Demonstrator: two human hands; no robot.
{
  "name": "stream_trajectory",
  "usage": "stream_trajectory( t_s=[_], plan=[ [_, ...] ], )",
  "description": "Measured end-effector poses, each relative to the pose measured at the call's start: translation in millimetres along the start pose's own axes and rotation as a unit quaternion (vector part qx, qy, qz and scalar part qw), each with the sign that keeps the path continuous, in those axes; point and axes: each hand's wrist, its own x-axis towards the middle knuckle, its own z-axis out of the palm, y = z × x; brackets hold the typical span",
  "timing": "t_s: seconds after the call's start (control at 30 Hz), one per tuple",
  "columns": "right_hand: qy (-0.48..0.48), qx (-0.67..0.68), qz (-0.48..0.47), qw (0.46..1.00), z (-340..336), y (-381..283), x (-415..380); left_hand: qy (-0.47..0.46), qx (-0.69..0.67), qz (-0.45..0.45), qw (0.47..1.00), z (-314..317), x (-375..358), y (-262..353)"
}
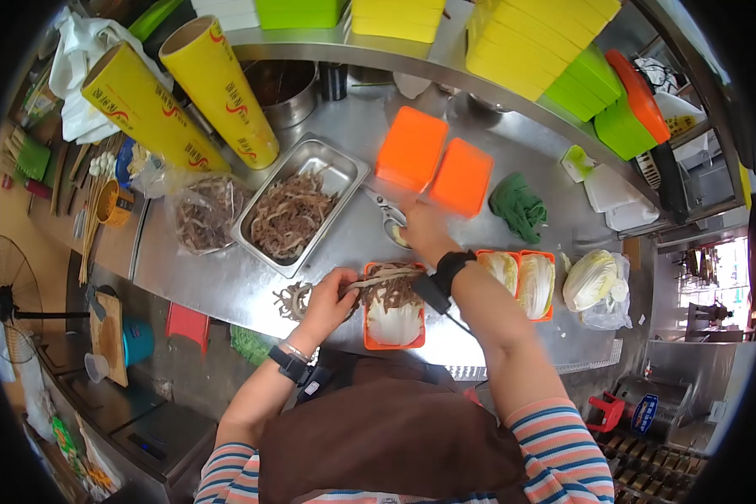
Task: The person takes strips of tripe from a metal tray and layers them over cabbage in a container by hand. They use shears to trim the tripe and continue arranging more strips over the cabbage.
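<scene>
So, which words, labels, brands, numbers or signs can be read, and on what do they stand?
"保鲜膜" (probably), beside a red S-like mark: right yellow roll.
Similar, less clear: left yellow roll.
Too small or blurred: blue label, orange tub label, all other print.

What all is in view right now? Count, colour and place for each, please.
Counter: one, silver, centre
Metal tray: one, silver, left of centre
Front orange box: one, orange, centre front
Cabbage: pale, in that box; pieces uncountable
Brown strips: many, brown, in the tray and over that box
Clear bag: one, brown contents, left of the tray
Filled boxes: two, orange, right of the front one
Loose cabbage: one, pale green, right
Orange containers: two, orange, back centre
Green bundle: one, green, right of those
Scissors: one pair, silver, centre
Film rolls: two, yellow, back left
Shelf containers: several, yellow and green, top
Fan: one, black, far left
Left hand: one, bare, on the strips
Right hand: one, bare, at the scissors
</scene>
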Motion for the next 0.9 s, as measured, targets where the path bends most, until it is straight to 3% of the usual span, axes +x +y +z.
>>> stream_trajectory(
  t_s=[0.1, 0.23, 0.27, 0.3, 0.37, 0.43, 0.47, 0.5, 0.57, 0.6, 0.67, 0.7, 0.77, 0.83, 0.9],
  plan=[
    [-0.056, -0.062, 0.013, 0.996, -12, -4, 5, -0.012, 0.007, -0.038, 0.999, -4, -1, 7],
    [0.053, 0.093, 0.045, 0.993, -74, -11, -46, 0.001, 0.036, -0.02, 0.999, -6, 2, 1],
    [0.039, 0.187, 0.046, 0.981, -79, -3, -65, 0.002, 0.034, -0.021, 0.999, -6, 3, 0],
    [0.026, 0.279, 0.047, 0.959, -82, 2, -84, 0.005, 0.041, -0.017, 0.999, -6, 4, -2],
    [-0.147, 0.459, 0.17, 0.859, -112, -24, -124, 0.007, 0.045, -0.014, 0.999, -5, 4, -3],
    [-0.217, 0.57, 0.217, 0.762, -107, -34, -152, 0.001, 0.064, -0.011, 0.998, -6, 6, 1],
    [-0.212, 0.586, 0.247, 0.742, -99, -40, -160, 0.013, 0.059, -0.004, 0.998, -5, 7, 1],
    [-0.196, 0.579, 0.246, 0.752, -93, -43, -164, 0.01, 0.058, -0.004, 0.998, -4, 8, 1],
    [-0.056, 0.448, 0.191, 0.872, -71, -39, -164, 0.014, 0.048, -0.021, 0.999, -4, 9, 1],
    [-0.055, 0.448, 0.194, 0.871, -70, -33, -161, 0.014, 0.057, -0.017, 0.998, -4, 9, 0],
    [0.051, 0.25, 0.188, 0.948, -77, -14, -146, 0.012, 0.046, -0.019, 0.999, -3, 7, -1],
    [0.055, 0.248, 0.194, 0.948, -80, -6, -139, 0.012, 0.036, -0.019, 0.999, -2, 8, 0],
    [0.03, 0.366, 0.166, 0.915, -87, 7, -130, 0.004, 0.026, -0.021, 0.999, -3, 8, 1],
    [0.047, 0.344, 0.161, 0.924, -97, 3, -133, -0.011, 0.057, -0.026, 0.998, -5, 9, 2],
    [0.118, 0.117, 0.184, 0.969, -105, -9, -139, -0.007, 0.061, -0.015, 0.998, -3, 8, -1]
  ],
)
